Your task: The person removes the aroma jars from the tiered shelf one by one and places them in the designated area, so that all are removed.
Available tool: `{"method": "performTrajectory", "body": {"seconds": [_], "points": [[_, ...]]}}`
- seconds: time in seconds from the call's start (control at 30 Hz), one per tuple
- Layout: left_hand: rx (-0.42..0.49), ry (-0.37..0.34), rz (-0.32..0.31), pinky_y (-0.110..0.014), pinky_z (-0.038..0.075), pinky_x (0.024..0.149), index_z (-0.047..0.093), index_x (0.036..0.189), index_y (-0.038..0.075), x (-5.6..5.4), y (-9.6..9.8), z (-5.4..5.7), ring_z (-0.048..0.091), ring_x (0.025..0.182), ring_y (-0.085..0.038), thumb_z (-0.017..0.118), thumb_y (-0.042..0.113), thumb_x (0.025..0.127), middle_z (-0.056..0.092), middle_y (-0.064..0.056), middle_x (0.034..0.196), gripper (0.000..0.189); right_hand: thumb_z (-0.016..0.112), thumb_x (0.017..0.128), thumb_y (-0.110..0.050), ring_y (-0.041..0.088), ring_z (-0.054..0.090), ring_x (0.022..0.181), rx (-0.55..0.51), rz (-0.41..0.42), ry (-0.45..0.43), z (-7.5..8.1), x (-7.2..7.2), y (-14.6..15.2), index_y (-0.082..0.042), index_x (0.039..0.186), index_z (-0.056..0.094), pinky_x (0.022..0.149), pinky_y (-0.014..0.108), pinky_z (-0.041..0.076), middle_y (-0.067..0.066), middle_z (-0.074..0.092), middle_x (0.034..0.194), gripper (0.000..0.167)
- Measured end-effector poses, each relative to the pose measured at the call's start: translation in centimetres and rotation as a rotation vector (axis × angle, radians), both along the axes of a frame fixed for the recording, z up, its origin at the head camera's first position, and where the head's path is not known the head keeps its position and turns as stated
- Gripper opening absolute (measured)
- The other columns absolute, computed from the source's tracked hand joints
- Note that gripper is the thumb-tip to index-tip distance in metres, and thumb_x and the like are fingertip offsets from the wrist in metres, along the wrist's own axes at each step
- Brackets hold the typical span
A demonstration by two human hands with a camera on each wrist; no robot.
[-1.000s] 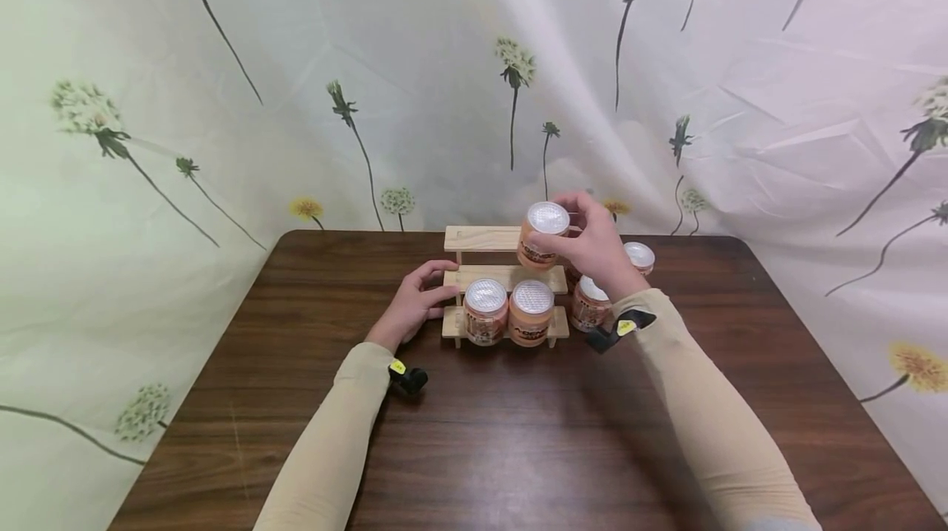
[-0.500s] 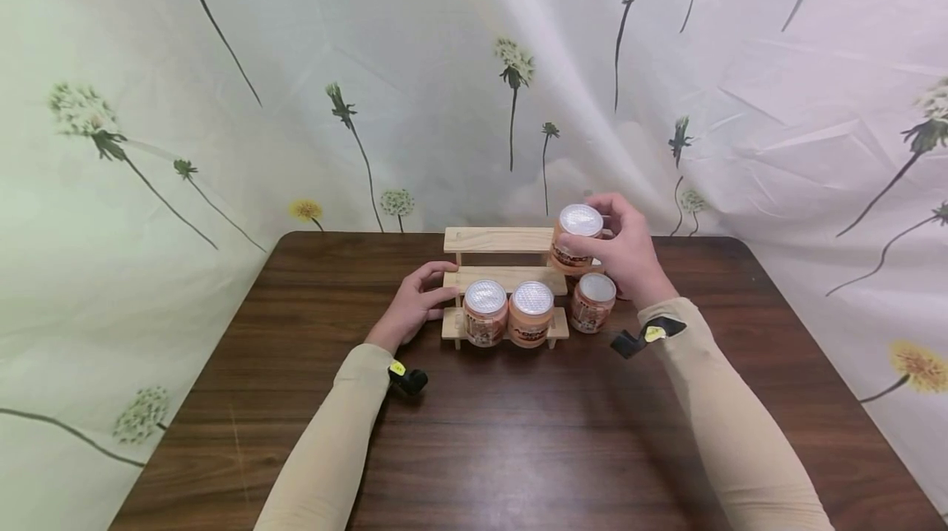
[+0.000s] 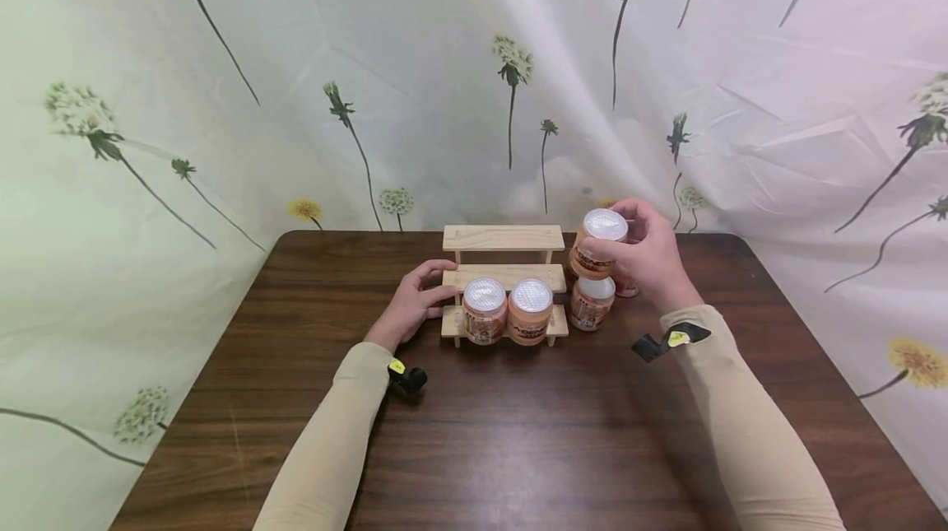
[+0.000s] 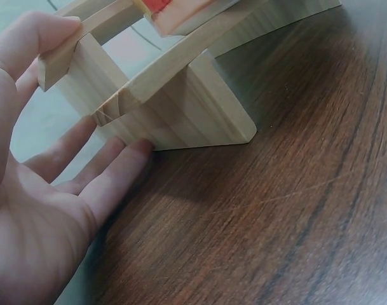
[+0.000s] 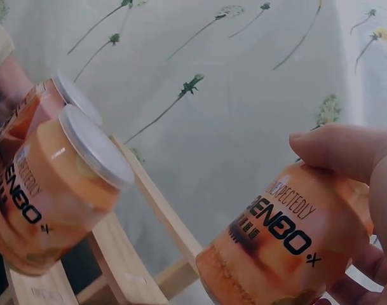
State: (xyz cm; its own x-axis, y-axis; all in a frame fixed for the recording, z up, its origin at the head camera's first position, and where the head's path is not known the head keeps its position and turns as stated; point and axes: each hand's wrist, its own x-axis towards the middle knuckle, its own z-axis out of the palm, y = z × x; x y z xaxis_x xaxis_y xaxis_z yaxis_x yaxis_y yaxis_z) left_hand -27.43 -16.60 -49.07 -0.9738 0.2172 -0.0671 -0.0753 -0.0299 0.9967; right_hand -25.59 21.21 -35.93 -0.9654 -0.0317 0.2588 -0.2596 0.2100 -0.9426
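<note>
A three-step wooden rack [image 3: 504,237] stands on the table. Two orange jars with clear lids, a left jar [image 3: 485,313] and a right jar [image 3: 530,314], sit on its lowest step. At the rack's left end, my left hand [image 3: 407,305] holds the end of the middle step between thumb and finger, while its lower fingers [image 4: 120,178] touch the side panel. My right hand [image 3: 652,255] grips an upright orange jar [image 5: 269,235] to the right of the rack, thumb on the near side. Part of that jar is hidden by the hand.
Right of the rack, another jar [image 3: 592,306] stands on the brown table [image 3: 474,432]. A further jar [image 3: 625,281] is partly hidden behind the right hand. A white curtain [image 3: 444,86] printed with dandelions hangs behind the table's back edge.
My right hand has carried its jar from over the rack's upper steps to the right, beyond the rack's end. The left hand and the two jars on the lowest step have stayed put.
</note>
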Motion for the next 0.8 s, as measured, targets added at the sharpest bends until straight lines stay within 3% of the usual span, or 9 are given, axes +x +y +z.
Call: {"method": "performTrajectory", "body": {"seconds": [0.33,0.53,0.8], "points": [[-0.003,-0.005,0.006,-0.040,0.062,0.084,0.062,0.137,0.016,0.1,0.0,0.1,0.061,0.121,-0.030,0.075,0.013,0.099,0.042,-0.016,0.155,0.040,0.092,0.081,-0.010,0.012,0.064,0.090,0.027,-0.023,0.050,-0.9,0.3,2.4,-0.004,0.113,0.059,0.075,0.023,0.053,-0.002,0.064,0.105,0.047],[-0.006,-0.003,0.002,-0.041,0.062,0.085,0.062,0.136,0.016,0.2,0.0,0.2,0.061,0.121,-0.031,0.076,0.014,0.099,0.041,-0.017,0.155,0.040,0.092,0.081,-0.010,0.010,0.062,0.084,0.050,-0.081,0.053,-1.6,0.7,4.0,-0.006,0.113,0.059,0.070,0.023,0.052,-0.004,0.062,0.102,0.046],[-0.005,0.003,-0.004,-0.040,0.062,0.084,0.063,0.135,0.018,0.2,0.0,0.3,0.061,0.120,-0.029,0.077,0.016,0.098,0.039,-0.019,0.156,0.039,0.090,0.081,-0.004,0.009,0.061,0.084,0.015,-0.106,0.074,-2.0,1.2,5.8,-0.004,0.114,0.060,0.069,0.020,0.051,-0.006,0.064,0.102,0.045]]}}
